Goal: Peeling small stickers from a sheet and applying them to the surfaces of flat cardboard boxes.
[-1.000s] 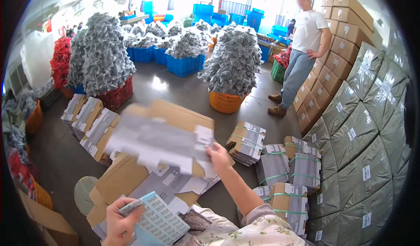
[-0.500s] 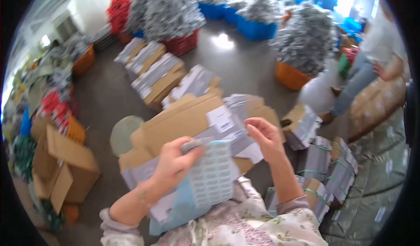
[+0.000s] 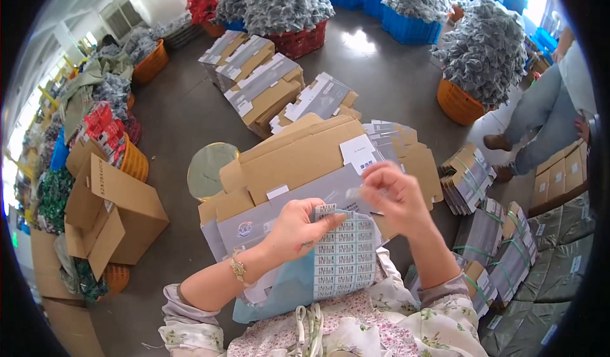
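Observation:
My left hand (image 3: 295, 230) is closed on a label sheet (image 3: 346, 255), a grid of small printed labels on light blue backing. The sheet's top edge curls over by my thumb, and its lower part hangs above my lap. To the right, my right hand (image 3: 400, 198) is raised over a flattened carton (image 3: 298, 157), brown inside and grey outside. Its thumb and fingertips are pinched together and slightly blurred. A pale scrap shows by those fingertips, too indistinct to name. A white label (image 3: 358, 150) is stuck on the carton beyond.
Bundled flat cartons (image 3: 267, 90) stand ahead, with more strapped bundles (image 3: 492, 230) on the right. An open cardboard box (image 3: 127, 211) sits at left. Beyond are an orange basket (image 3: 460, 103) heaped with grey pieces and blue crates (image 3: 413, 26). Another person (image 3: 540, 109) is at far right.
The view has shifted, so the surroundings sit lower and further right. My right fingers have curled from a looser pose. My left hand still grips the label sheet.

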The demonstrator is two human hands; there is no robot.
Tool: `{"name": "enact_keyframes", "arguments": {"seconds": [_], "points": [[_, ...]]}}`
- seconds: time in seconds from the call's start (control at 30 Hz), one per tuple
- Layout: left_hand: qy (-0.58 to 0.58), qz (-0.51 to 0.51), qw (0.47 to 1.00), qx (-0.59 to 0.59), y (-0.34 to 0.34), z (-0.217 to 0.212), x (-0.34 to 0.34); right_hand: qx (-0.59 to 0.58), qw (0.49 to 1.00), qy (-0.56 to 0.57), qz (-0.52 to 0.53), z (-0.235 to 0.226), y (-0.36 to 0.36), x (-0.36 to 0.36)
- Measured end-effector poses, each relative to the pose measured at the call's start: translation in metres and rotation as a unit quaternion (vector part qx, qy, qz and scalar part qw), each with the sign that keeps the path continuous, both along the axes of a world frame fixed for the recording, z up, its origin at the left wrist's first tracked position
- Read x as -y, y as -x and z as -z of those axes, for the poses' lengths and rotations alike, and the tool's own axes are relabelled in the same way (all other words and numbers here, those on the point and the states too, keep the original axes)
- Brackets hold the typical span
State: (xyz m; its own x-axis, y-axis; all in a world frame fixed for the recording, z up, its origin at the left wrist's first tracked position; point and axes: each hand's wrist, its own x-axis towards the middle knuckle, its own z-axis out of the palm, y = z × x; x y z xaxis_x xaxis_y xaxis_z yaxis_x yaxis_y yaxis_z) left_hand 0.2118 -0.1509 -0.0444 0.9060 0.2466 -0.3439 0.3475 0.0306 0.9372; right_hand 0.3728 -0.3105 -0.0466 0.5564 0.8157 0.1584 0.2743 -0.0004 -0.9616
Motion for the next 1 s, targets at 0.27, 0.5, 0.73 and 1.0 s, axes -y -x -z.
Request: {"name": "enact_keyframes", "arguments": {"seconds": [0.27,0.5,0.73,1.0], "points": [[-0.037,0.001,0.999,-0.007,0.000,0.010,-0.002,0.266,0.942,0.195,0.059,0.018,-0.048,0.004],[-0.026,-0.009,1.000,-0.003,0.002,0.013,0.000,0.305,0.914,0.212,0.165,0.036,-0.049,0.004],[-0.056,-0.003,0.998,-0.016,0.002,0.014,0.000,0.198,0.934,0.287,0.080,0.016,-0.041,-0.002],[-0.038,-0.030,0.998,0.036,-0.001,0.014,0.006,0.319,0.881,0.328,0.121,0.023,-0.042,-0.002]]}}
